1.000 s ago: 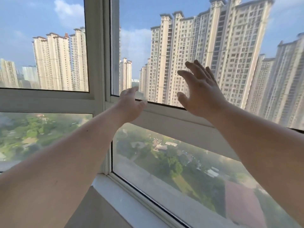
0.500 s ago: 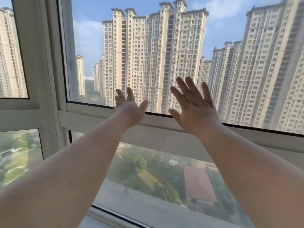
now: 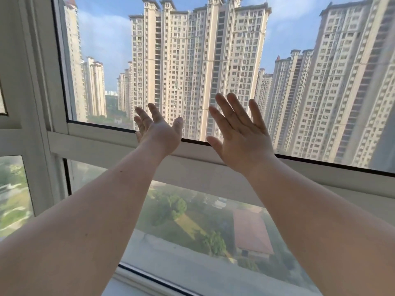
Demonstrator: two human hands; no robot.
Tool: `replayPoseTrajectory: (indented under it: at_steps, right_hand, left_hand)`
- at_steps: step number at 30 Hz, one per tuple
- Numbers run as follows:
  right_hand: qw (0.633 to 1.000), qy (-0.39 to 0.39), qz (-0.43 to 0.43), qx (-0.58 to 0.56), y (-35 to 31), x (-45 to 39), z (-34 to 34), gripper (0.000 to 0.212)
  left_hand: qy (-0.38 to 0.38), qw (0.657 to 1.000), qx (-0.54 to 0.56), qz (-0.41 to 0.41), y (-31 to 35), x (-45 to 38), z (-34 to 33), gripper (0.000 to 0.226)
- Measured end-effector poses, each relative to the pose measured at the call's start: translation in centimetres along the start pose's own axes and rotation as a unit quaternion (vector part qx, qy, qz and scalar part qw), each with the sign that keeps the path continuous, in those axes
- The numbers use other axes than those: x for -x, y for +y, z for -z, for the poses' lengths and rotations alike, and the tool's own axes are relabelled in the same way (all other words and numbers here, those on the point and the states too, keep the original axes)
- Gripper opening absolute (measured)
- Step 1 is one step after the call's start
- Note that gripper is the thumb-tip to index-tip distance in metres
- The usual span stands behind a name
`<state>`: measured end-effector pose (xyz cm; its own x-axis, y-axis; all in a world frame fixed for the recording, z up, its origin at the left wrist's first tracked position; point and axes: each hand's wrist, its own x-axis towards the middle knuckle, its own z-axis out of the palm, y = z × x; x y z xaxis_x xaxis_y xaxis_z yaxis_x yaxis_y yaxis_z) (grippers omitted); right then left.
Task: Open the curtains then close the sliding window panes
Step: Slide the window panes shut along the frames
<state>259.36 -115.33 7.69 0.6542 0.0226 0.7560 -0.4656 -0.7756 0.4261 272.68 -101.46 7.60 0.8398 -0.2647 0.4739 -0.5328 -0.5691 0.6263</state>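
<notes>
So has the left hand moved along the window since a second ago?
Yes. The left hand has moved rightward along the window, away from the vertical corner post it was beside, fingers now spread.

Bright daylight through the window (image 3: 192, 60); wide-angle edges bend, lower glass hazy.

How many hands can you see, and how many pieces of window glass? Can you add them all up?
Hands: 2, the left hand and the right hand, both with fingers spread.
Glass panes: 4, the big upper pane, the lower pane, the lower left pane and a sliver of upper left pane.
Total: 6
</notes>
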Motion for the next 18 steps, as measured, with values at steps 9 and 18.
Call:
replayPoseTrajectory:
  at_steps: [9, 18]
  right_hand:
    - [0.996, 0.069, -0.045, -0.045, 6.2, 5.7, 0.8, 0.060]
    - [0.976, 0.178, -0.078, -0.098, 7.8, 7.3, 2.8, 0.050]
  left_hand:
    - [-0.015, 0.999, 0.030, -0.036, 6.7, 5.3, -3.7, 0.080]
    - [-0.114, 0.974, 0.080, -0.179, 11.7, 11.2, -3.9, 0.068]
